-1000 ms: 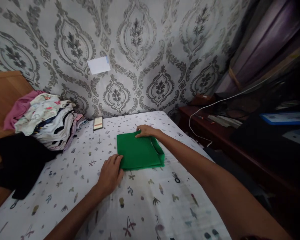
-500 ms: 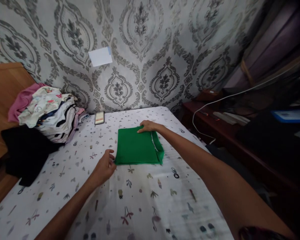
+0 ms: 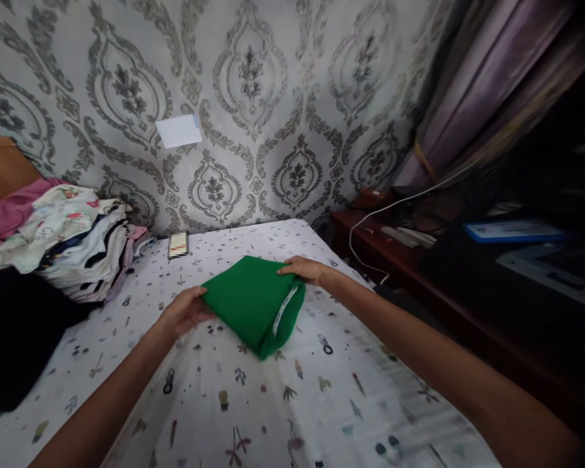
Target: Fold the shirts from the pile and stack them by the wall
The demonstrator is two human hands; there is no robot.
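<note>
A folded green cloth (image 3: pixel 246 292) is held at a slant over the middle of the patterned white sheet (image 3: pixel 190 416). My left hand (image 3: pixel 185 311) pinches its left corner, thumb on top and fingers underneath. At the upper right edge my right hand (image 3: pixel 302 268) grips the cloth, thumb over it. A white printed band shows along the open right side of the cloth, which hangs toward the near edge.
Stacked clothes (image 3: pixel 97 240) and a black garment (image 3: pixel 19 331) lie at the left. Near the wall rests a small framed card (image 3: pixel 178 244). A dark red shelf (image 3: pixel 355 234) with a white cable (image 3: pixel 400 204) stands at the right.
My left hand has taken hold of the cloth's left corner. The cloth has turned and tilted, its right side now lower. The view has shifted rightward.
</note>
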